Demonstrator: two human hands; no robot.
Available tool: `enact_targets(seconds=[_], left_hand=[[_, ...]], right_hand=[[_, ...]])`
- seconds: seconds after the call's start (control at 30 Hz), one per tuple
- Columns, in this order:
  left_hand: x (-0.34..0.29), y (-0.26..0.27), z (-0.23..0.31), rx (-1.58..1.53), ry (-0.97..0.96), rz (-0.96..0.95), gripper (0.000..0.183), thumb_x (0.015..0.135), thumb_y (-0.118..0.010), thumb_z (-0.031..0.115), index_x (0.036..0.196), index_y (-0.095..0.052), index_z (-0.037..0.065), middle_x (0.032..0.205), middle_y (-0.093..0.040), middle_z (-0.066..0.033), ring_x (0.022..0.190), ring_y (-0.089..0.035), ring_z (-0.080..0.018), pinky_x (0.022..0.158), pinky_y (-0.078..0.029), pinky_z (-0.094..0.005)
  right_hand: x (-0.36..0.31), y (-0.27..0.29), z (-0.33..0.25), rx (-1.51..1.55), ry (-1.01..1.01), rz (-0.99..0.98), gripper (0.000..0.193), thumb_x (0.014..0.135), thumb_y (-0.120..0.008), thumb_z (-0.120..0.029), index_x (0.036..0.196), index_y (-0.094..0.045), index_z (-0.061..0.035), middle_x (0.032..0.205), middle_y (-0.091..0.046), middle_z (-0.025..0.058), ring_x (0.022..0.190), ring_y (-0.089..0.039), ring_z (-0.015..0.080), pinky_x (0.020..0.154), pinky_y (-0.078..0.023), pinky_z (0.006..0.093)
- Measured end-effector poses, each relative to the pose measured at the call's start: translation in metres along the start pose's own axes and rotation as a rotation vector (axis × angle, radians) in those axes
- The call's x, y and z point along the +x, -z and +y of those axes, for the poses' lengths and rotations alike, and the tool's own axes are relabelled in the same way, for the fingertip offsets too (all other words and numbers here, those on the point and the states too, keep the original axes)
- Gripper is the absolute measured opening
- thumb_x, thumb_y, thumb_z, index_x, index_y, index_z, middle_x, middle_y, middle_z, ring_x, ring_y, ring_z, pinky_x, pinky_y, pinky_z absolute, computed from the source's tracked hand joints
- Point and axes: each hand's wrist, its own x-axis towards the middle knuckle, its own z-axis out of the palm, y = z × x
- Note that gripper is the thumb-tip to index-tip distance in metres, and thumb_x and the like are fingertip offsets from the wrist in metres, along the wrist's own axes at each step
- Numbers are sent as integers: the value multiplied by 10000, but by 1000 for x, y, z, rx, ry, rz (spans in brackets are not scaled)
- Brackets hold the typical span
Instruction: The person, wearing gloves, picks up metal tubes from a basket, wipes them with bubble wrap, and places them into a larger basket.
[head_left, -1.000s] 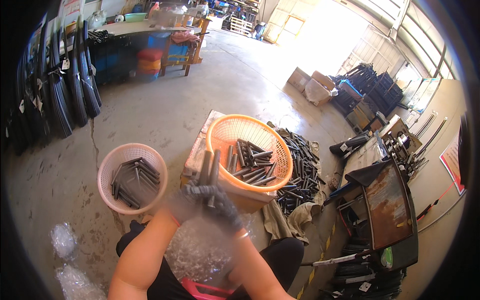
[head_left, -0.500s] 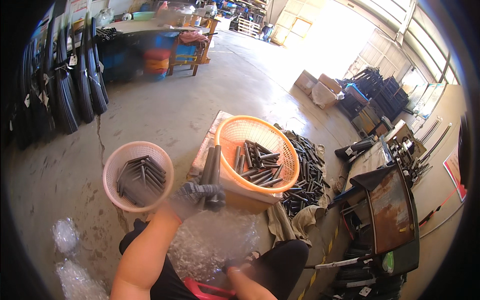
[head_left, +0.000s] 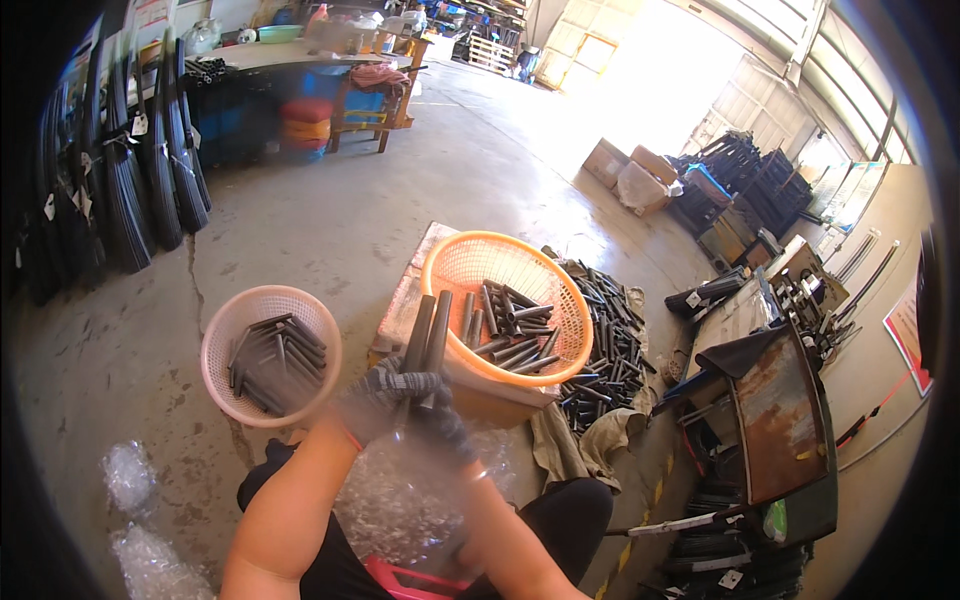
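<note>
In front of me my left hand point(head_left: 375, 397), in a dark striped knit glove, is closed around two black tubes point(head_left: 428, 335) that stand nearly upright and side by side. My right hand point(head_left: 448, 425), gloved too, is up against the left hand at the lower ends of the tubes. Its fingers are smeared and partly hidden, so their grip does not show. Just beyond the tubes an orange plastic basket point(head_left: 436, 262) holds loose black tubes point(head_left: 520, 315). To the left, a pale pink basket point(head_left: 212, 375) on the floor contains more dark tubes point(head_left: 285, 350).
The orange basket rests on a box point(head_left: 500, 395). Right of it, many tubes point(head_left: 605, 340) lie heaped on cloth point(head_left: 570, 440). Crumpled clear plastic point(head_left: 400, 490) lies between my legs, above a red-pink stool edge point(head_left: 385, 572). Clear plastic bundles point(head_left: 130, 475) sit at left, a rusty-topped metal stand point(head_left: 780, 420) at right.
My right hand has risen from beside my right leg to the left hand and the tubes. The left hand keeps its hold on the two tubes, almost in place.
</note>
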Motion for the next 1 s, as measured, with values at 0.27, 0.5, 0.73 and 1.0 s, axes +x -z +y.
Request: enact_targets(seconds=[0.27, 0.5, 0.73, 1.0], left_hand=[[-10, 4, 13, -199, 98, 93, 227, 827, -595, 100, 1014, -592, -30, 825, -645, -129, 729, -650, -257, 618, -534, -380], [-7, 0, 12, -225, 112, 80, 229, 842, -581, 124, 1010, -592, -31, 828, -644, -121, 730, -655, -242, 626, -545, -366], [-12, -30, 16, -29, 142, -192, 336, 797, -629, 171, 1046, -572, -47, 842, -643, -109, 749, -641, -184, 666, -535, -297], [-17, -13, 19, 301, 151, -139, 298, 789, -646, 115, 1048, -581, -17, 843, -650, -104, 721, -646, -180, 663, -544, -308]], right_hand=[[-158, 11, 148, -1232, -578, -402, 226, 806, -584, -157, 966, -450, -70, 924, -512, 103, 656, -512, 260, 577, -420, 391], [-94, 22, 79, -152, -64, 405, 451, 865, -530, -219, 1270, -348, -142, 1229, -463, 92, 700, -573, 230, 562, -470, 329], [-4, 30, -66, -821, 703, -147, 360, 808, -561, -87, 1165, -520, -66, 1105, -556, 101, 924, -569, 205, 741, -487, 322], [-61, 11, 51, -1002, 189, -53, 293, 800, -522, -115, 1083, -555, -44, 911, -578, 88, 868, -549, 222, 804, -460, 344]])
